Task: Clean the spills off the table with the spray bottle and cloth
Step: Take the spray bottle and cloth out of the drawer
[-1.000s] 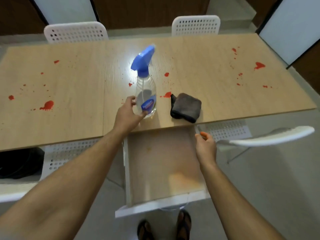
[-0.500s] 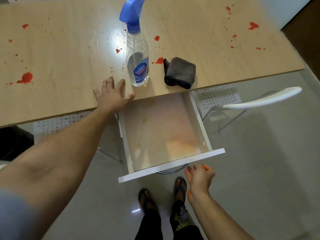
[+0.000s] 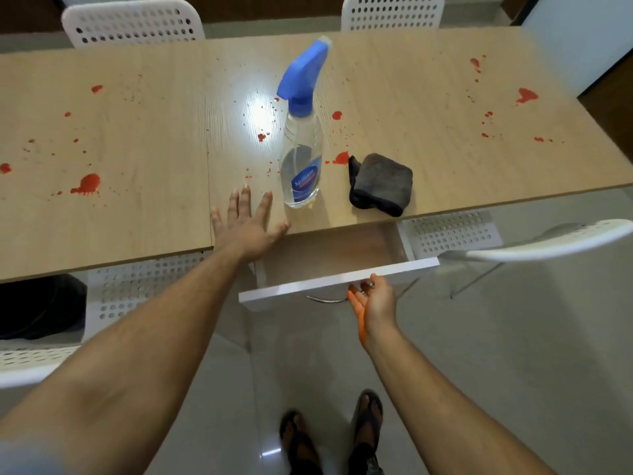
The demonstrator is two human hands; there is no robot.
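Wooden table (image 3: 445, 173) red-splattered; left hand (image 3: 245, 228) lay flat, fingers spread, beside spray bottle (image 3: 301, 166); right hand (image 3: 375, 299), fingers loosely curved, met drawer front (image 3: 337, 281). Best push squarely.

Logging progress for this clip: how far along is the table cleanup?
Done: spray bottle and dark cloth are out on the table, neither held. In hand: left hand rests flat at the table edge; right hand is at the front of the open white drawer, apparently about to shut it. Left: all the cleaning. Red spills are unwiped across the table.
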